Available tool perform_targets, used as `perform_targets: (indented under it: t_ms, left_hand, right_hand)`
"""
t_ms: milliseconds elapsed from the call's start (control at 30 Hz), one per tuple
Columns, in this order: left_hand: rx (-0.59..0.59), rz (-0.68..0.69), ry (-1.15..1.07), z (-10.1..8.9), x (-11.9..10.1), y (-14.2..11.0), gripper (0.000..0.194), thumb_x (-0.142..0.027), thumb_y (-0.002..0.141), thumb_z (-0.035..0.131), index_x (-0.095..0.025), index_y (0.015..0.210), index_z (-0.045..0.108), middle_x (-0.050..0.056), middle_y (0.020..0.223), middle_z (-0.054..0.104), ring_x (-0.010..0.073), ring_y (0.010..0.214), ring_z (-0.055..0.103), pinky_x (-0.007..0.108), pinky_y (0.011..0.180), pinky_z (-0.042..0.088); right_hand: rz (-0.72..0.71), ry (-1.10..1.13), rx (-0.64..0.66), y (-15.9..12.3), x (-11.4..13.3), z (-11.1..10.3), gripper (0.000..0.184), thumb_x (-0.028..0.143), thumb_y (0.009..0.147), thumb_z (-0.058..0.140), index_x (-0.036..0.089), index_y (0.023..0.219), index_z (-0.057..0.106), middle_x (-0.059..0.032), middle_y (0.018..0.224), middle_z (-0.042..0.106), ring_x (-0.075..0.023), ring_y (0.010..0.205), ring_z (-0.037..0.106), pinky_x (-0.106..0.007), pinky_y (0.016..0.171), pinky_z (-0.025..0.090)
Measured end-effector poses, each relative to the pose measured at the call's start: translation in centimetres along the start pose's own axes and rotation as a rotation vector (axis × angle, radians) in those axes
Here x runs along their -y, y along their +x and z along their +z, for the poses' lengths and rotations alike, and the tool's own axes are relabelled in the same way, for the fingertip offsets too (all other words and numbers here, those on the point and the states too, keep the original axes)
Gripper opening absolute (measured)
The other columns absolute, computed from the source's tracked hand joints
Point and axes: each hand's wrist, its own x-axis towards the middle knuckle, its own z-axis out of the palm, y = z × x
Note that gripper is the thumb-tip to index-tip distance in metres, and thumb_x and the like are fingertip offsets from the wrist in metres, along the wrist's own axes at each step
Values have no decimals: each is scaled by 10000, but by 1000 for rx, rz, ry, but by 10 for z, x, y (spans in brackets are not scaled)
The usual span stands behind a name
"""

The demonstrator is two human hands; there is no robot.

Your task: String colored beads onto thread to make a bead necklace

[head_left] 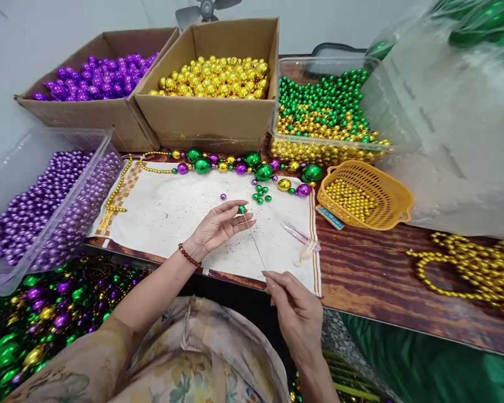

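Observation:
Between the thumb and fingers of my left hand (223,224) is a small green bead (241,209). My right hand (296,310) pinches the lower end of a long thin needle (257,246), whose far tip reaches the green bead. Just beyond my left fingers, several loose green beads (260,193) and a small purple bead (223,196) lie on a white towel (168,207). A string of large and small green, gold and purple beads (241,167) runs along the towel's far edge, ending in a chain of small gold beads (121,187) at left.
Cardboard boxes of purple beads (96,78) and gold beads (214,78) stand behind. Clear bins hold small purple (37,201) and green-and-gold beads (323,103). Scissors (298,234) lie on the towel, right. Nearby are a yellow basket (388,198) and gold bead strands (474,274).

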Motion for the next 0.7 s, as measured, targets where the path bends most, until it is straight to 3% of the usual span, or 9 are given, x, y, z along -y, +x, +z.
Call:
perform_targets:
  t_ms: [200, 467, 700]
  left_hand:
    - [-10, 39, -27, 1, 1, -1, 172, -121, 830, 736, -139, 999, 763, 46, 871, 732, 140, 884, 712, 386, 1051, 522]
    - [-65, 73, -32, 1, 3, 0, 102, -160, 845, 734, -133, 938, 765, 42, 858, 715, 134, 873, 700, 379, 1050, 503]
    - [-53, 104, 4, 1, 7, -8, 370, -172, 729, 836, -192, 1080, 720, 7, 920, 681, 116, 816, 678, 373, 945, 528]
  right_hand:
    - [-17, -6, 6, -1, 0, 2, 162, 192, 958, 577, 179, 942, 737, 10, 668, 625, -105, 563, 594, -211, 503, 443]
    - [69, -3, 6, -6, 0, 8, 175, 231, 961, 573, 192, 923, 739, 16, 656, 614, -106, 533, 577, -216, 521, 462]
    - [66, 24, -35, -3, -13, 26, 208, 332, 954, 600, 184, 911, 740, -1, 650, 614, -131, 553, 579, -231, 544, 498]
